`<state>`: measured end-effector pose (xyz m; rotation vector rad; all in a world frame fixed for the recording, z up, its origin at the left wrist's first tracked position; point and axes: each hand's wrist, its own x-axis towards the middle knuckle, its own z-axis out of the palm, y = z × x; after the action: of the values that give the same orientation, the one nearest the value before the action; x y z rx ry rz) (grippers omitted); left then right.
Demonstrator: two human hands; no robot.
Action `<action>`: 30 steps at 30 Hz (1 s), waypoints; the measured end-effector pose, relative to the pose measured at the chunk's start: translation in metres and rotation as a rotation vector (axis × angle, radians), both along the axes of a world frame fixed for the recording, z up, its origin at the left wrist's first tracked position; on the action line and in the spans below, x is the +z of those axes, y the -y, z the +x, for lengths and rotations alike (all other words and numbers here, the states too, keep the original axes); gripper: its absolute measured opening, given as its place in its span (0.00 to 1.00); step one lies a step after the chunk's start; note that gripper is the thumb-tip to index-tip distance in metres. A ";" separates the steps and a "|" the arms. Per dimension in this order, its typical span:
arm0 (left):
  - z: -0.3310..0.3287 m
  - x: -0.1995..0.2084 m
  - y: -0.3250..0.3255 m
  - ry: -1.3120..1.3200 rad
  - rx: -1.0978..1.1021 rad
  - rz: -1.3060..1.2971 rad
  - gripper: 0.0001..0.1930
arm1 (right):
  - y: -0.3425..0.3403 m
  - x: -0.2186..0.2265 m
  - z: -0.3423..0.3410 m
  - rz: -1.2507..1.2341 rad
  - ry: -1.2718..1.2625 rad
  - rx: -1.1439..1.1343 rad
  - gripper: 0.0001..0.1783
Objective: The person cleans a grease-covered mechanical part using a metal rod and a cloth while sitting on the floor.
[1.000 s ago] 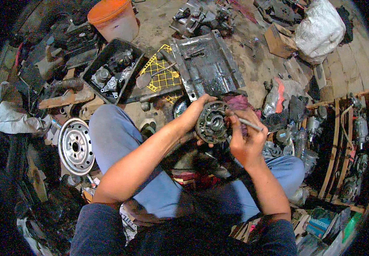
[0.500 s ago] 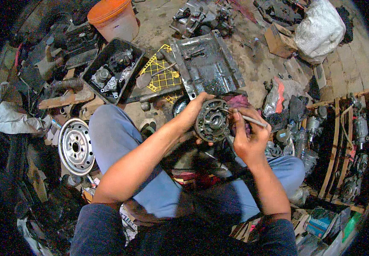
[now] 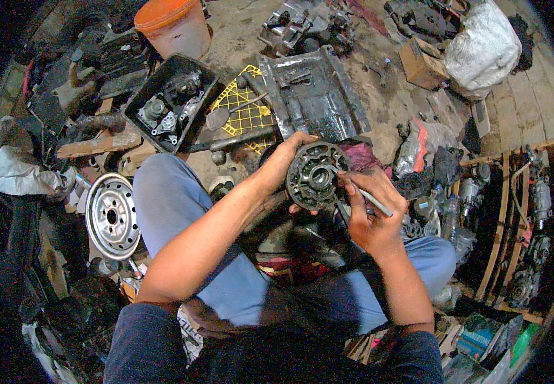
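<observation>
My left hand is closed around the rim of a round, greasy metal housing, with fingertips showing under its lower edge. A raised ring sits at its centre, with several pockets and holes around it. Between the thumb and fingers of my right hand is a thin grey metal rod, held like a pen. It slants up and left, its tip at the housing's face near the central ring; exact contact is too small to tell. Both hands are above my crossed legs.
Beyond my hands lies an oily black metal pan, beside a yellow grid crate. A black bin of metal parts and an orange-lidded bucket stand far left. Near my left knee leans a steel wheel rim. Cardboard box far right.
The housing has shifted slightly left, its face turned more toward me. The rod's tip has moved from near the rim toward the centre, and its outer end has swung lower.
</observation>
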<state>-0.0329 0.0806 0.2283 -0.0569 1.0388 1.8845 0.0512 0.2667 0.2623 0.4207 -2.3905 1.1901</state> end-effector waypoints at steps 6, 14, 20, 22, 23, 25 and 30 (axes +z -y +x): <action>0.005 0.007 -0.002 0.060 0.031 0.018 0.27 | -0.002 0.008 0.002 -0.029 -0.016 -0.068 0.03; 0.005 -0.004 -0.005 0.068 0.060 0.114 0.26 | 0.005 0.002 0.003 0.142 -0.189 0.007 0.15; 0.002 -0.008 0.001 0.144 -0.022 0.216 0.26 | -0.002 0.006 -0.003 -0.051 -0.020 0.036 0.09; 0.004 0.000 -0.001 0.179 -0.041 0.175 0.24 | -0.004 0.010 -0.005 -0.098 -0.028 0.020 0.08; 0.004 -0.003 -0.002 0.159 -0.047 0.241 0.23 | -0.004 0.010 -0.004 -0.055 -0.067 0.014 0.08; 0.003 -0.005 -0.001 0.129 -0.060 0.321 0.21 | -0.002 0.015 -0.003 0.003 -0.094 0.007 0.08; 0.004 -0.001 -0.003 0.160 -0.104 0.330 0.22 | -0.002 0.016 -0.002 0.075 -0.165 -0.036 0.08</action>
<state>-0.0288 0.0840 0.2277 0.0372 0.6035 1.8983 0.0489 0.2685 0.2783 0.4781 -2.2953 1.0115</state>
